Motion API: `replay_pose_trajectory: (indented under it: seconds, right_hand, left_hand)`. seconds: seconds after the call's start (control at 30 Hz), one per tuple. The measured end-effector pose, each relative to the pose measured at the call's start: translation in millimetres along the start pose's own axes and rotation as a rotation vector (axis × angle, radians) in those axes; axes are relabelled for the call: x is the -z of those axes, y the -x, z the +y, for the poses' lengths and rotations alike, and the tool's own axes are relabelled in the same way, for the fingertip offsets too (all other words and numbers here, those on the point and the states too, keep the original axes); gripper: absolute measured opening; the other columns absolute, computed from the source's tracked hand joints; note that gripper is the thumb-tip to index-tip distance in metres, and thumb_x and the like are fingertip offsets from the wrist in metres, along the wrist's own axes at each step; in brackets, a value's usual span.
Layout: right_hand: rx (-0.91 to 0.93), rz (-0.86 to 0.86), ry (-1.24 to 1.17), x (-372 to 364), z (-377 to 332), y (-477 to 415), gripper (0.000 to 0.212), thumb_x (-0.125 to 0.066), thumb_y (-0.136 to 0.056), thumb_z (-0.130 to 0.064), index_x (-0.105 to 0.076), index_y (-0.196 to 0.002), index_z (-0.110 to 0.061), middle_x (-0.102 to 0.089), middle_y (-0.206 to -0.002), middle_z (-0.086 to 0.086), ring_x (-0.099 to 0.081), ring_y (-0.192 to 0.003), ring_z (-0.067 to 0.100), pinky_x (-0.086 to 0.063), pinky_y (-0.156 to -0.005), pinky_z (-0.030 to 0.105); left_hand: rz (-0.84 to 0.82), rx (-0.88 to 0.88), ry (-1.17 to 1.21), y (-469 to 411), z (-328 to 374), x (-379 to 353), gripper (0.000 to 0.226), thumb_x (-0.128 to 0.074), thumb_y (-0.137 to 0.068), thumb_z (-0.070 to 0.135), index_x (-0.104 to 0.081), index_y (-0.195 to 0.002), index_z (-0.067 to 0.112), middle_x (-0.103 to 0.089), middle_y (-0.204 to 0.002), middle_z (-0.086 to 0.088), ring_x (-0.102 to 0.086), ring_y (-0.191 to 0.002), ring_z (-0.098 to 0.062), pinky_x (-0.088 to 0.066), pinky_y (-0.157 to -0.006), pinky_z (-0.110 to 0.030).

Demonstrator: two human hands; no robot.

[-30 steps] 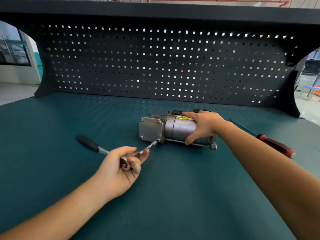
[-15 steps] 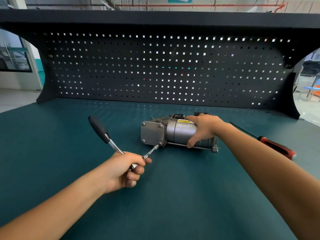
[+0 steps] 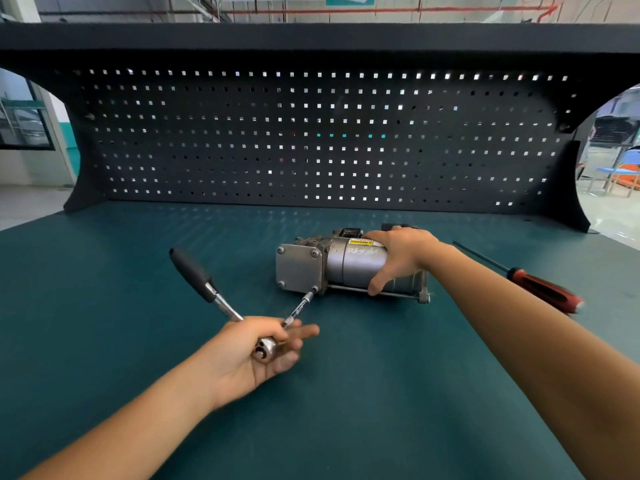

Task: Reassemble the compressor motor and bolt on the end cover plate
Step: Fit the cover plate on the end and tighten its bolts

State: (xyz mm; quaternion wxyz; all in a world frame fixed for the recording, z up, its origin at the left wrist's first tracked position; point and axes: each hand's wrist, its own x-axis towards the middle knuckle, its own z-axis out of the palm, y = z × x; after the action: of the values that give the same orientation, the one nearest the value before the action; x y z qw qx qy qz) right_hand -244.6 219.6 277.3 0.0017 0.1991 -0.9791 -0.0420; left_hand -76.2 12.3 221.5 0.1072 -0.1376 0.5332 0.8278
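Observation:
The grey compressor motor (image 3: pixel 353 268) lies on its side on the teal bench, its square end cover plate (image 3: pixel 298 271) facing left with bolts at its corners. My right hand (image 3: pixel 401 258) grips the motor's round body from above. My left hand (image 3: pixel 256 348) holds the head of a ratchet wrench (image 3: pixel 207 289); its thin extension bar (image 3: pixel 298 308) reaches up to the lower right bolt of the cover plate. The wrench's black handle points up and to the left.
A red-handled screwdriver (image 3: pixel 540 289) lies on the bench to the right of my right forearm. A black pegboard back panel (image 3: pixel 311 140) rises behind the teal bench top (image 3: pixel 121 306).
The wrench handle has swung from pointing left to pointing up and left, pivoting round the bolt. My left-hand fingers have loosened round the ratchet head. My right hand has stayed on the motor.

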Motion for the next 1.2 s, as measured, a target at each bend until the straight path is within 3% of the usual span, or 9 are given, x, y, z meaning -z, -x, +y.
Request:
replay_pose_trajectory:
  seconds: [0.1,0.2,0.27,0.5,0.7,0.83,1.0,1.2]
  right_hand:
    - [0.001,0.001,-0.004,0.5,0.3,-0.8,0.113,-0.074,-0.052,-0.067,-0.019,-0.146,-0.036,-0.047,-0.133,0.009,-0.042,-0.123,0.027,-0.042,-0.090,0.037]
    - [0.012,0.008,0.000,-0.6,1.1,-0.6,0.113,-0.074,-0.053,-0.067,-0.020,-0.146,-0.035,-0.048,-0.133,0.006,-0.041,-0.124,0.026,-0.041,-0.089,0.036]
    - [0.016,0.015,-0.004,-1.3,1.8,-1.8,0.112,-0.074,-0.052,-0.067,-0.021,-0.146,-0.035,-0.049,-0.131,0.006,-0.041,-0.123,0.025,-0.040,-0.086,0.034]
    - [0.020,0.027,-0.008,-2.1,4.4,-3.9,0.112,-0.075,-0.051,-0.067,-0.023,-0.145,-0.035,-0.050,-0.131,0.003,-0.043,-0.121,0.024,-0.040,-0.084,0.034]
    - [0.012,0.017,-0.030,-1.4,9.2,-4.4,0.111,-0.075,-0.050,-0.066,-0.024,-0.144,-0.038,-0.049,-0.133,0.002,-0.041,-0.123,0.024,-0.038,-0.086,0.034]
    - [0.007,0.015,-0.033,-3.4,11.1,-5.8,0.111,-0.075,-0.049,-0.067,-0.024,-0.144,-0.039,-0.049,-0.134,0.001,-0.041,-0.124,0.023,-0.039,-0.088,0.034]
    - [0.010,0.020,-0.025,-3.2,10.5,-5.4,0.112,-0.075,-0.050,-0.068,-0.023,-0.144,-0.038,-0.047,-0.137,0.001,-0.041,-0.125,0.024,-0.039,-0.090,0.034]
    - [0.013,0.026,-0.027,-4.0,10.7,-6.5,0.111,-0.074,-0.049,-0.069,-0.025,-0.143,-0.039,-0.049,-0.133,0.002,-0.043,-0.122,0.024,-0.039,-0.088,0.034]
  left_hand:
    - [0.034,-0.028,-0.053,-2.6,4.1,6.3,0.041,-0.033,-0.084,-0.014,-0.058,-0.114,0.000,-0.067,-0.065,-0.011,-0.034,-0.032,-0.007,-0.030,-0.031,-0.013]
    - [0.013,-0.081,-0.201,-2.3,6.4,4.1,0.060,-0.031,-0.081,-0.015,-0.065,-0.110,0.025,-0.054,-0.055,-0.005,-0.030,-0.034,-0.008,-0.025,-0.032,-0.015]
    - [-0.018,-0.103,-0.252,-0.8,5.8,0.7,0.064,-0.030,-0.081,-0.016,-0.069,-0.103,0.031,-0.052,-0.057,-0.004,-0.029,-0.035,-0.008,-0.024,-0.033,-0.015]
    - [-0.061,-0.081,-0.376,1.3,9.1,-7.4,0.056,-0.031,-0.082,-0.015,-0.077,-0.075,0.016,-0.054,-0.055,-0.003,-0.032,-0.035,-0.008,-0.025,-0.035,-0.016]
    - [-0.028,-0.030,-0.125,2.1,13.7,28.4,0.047,-0.032,-0.082,-0.013,-0.069,-0.102,0.008,-0.066,-0.070,-0.014,-0.032,-0.032,-0.007,-0.033,-0.033,-0.016]
    - [0.104,-0.146,-0.113,9.0,12.1,60.7,0.049,-0.034,-0.079,-0.014,-0.068,-0.107,0.009,-0.068,-0.079,-0.022,-0.030,-0.033,-0.009,-0.032,-0.033,-0.019]
    - [0.172,-0.140,-0.107,6.5,10.6,59.1,0.043,-0.034,-0.082,-0.013,-0.055,-0.114,0.007,-0.063,-0.064,-0.021,-0.030,-0.030,-0.011,-0.030,-0.032,-0.019]
    - [0.175,-0.146,-0.129,-2.9,4.8,41.3,0.030,-0.039,-0.083,-0.011,-0.059,-0.104,-0.007,-0.051,-0.050,-0.010,-0.033,-0.030,-0.011,-0.031,-0.035,-0.015]
